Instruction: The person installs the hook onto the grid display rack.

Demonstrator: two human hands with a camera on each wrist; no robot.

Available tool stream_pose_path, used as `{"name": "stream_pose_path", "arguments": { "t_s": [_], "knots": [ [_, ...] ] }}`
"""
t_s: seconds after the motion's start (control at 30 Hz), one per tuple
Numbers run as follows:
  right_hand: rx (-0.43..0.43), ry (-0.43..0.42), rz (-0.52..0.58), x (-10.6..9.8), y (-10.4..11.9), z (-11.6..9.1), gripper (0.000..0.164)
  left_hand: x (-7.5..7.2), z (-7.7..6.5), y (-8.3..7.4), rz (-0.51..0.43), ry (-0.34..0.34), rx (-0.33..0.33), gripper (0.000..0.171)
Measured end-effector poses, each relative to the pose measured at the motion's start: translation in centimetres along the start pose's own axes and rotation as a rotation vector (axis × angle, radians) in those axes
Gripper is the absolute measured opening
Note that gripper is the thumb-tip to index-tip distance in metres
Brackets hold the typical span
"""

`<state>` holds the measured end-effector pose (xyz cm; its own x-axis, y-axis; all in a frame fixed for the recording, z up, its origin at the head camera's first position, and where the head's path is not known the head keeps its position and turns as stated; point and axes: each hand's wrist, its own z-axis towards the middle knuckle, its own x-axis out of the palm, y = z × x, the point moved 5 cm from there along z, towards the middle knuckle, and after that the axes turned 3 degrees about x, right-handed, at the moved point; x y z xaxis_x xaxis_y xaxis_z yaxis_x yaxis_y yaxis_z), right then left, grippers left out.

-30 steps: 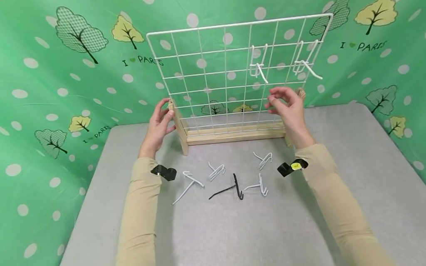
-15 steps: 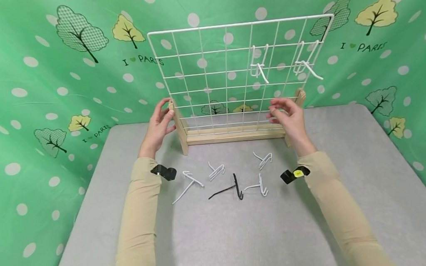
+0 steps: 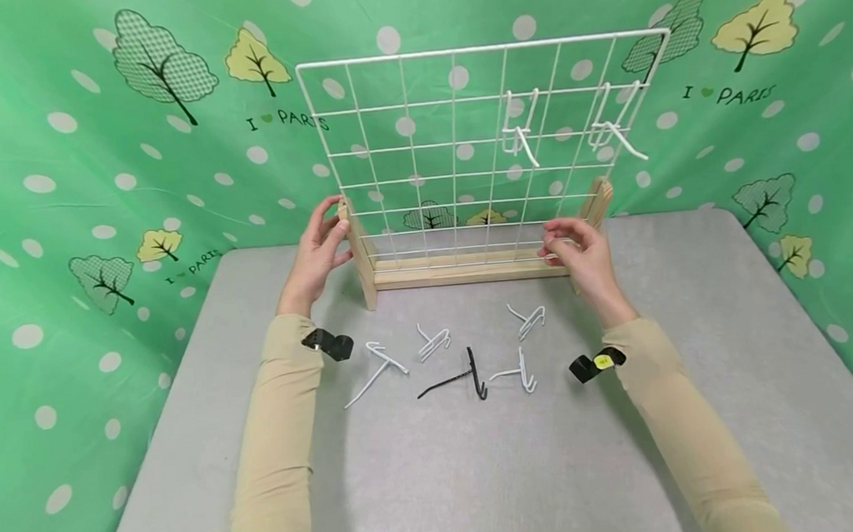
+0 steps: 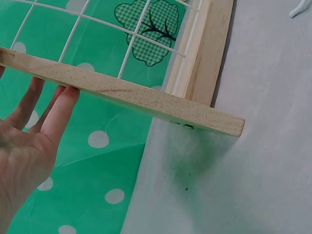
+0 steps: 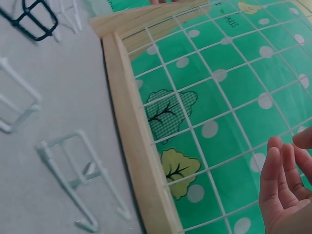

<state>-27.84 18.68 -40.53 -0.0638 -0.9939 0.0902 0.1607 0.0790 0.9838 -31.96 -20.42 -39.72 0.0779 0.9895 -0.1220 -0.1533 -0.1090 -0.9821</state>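
A white wire grid panel [image 3: 455, 51] stands upright in a wooden stand [image 3: 465, 278]. My left hand [image 3: 315, 250] grips the stand's left post [image 4: 126, 95] between thumb and fingers. My right hand [image 3: 584, 262] is near the grid's lower right part, fingers loosely bent, holding nothing; in the right wrist view its fingers [image 5: 273, 170] appear in front of the mesh. Two white display hooks hang at the grid's upper right, one inner hook [image 3: 517, 132] and one outer hook [image 3: 614, 128].
Several loose hooks lie on the grey table [image 3: 443, 482] before the stand: a black hook [image 3: 474, 372], a long white hook [image 3: 366, 386], and shorter white hooks [image 3: 522, 365]. Behind the stand hangs a green dotted curtain [image 3: 164, 178] with printed trees.
My right hand has moved down from beside the top of the right post to near the stand's base bar. The left hand and the hooks stay where they were.
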Motion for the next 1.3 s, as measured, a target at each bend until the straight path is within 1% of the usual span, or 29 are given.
{"name": "stream_pose_path", "arguments": {
  "t_s": [0.17,0.37,0.57,0.87,1.0,1.1,1.23,1.3],
  "knots": [
    [0.023,0.012,0.001,-0.3,-0.9,-0.4,0.026,0.0,0.0,0.0,-0.006,0.0,-0.004,0.051],
    [0.047,0.027,-0.048,-0.4,-1.8,-0.7,0.026,0.0,0.0,0.0,-0.003,-0.001,-0.012,0.051],
    [0.065,0.061,-0.107,-0.6,-2.7,-1.0,0.025,-0.1,0.0,0.1,-0.001,-0.007,-0.018,0.05],
    [0.095,0.188,-0.135,-0.5,-4.4,-1.6,0.028,-0.1,0.1,0.2,-0.004,-0.006,-0.022,0.049],
    [0.107,0.213,-0.157,-0.5,-5.1,-1.7,0.028,-0.1,0.1,0.1,-0.029,0.0,-0.017,0.05],
    [0.088,0.248,-0.215,-0.4,-5.4,-1.9,0.026,-0.2,0.1,0.1,-0.049,0.002,-0.013,0.05],
    [0.011,0.333,-0.324,-0.1,-5.7,-2.0,0.021,-0.1,0.2,0.1,-0.051,0.001,-0.012,0.049],
    [-0.011,0.376,-0.363,0.1,-5.9,-2.1,0.02,-0.1,0.2,0.0,-0.051,-0.001,-0.013,0.049]
  ]
}}
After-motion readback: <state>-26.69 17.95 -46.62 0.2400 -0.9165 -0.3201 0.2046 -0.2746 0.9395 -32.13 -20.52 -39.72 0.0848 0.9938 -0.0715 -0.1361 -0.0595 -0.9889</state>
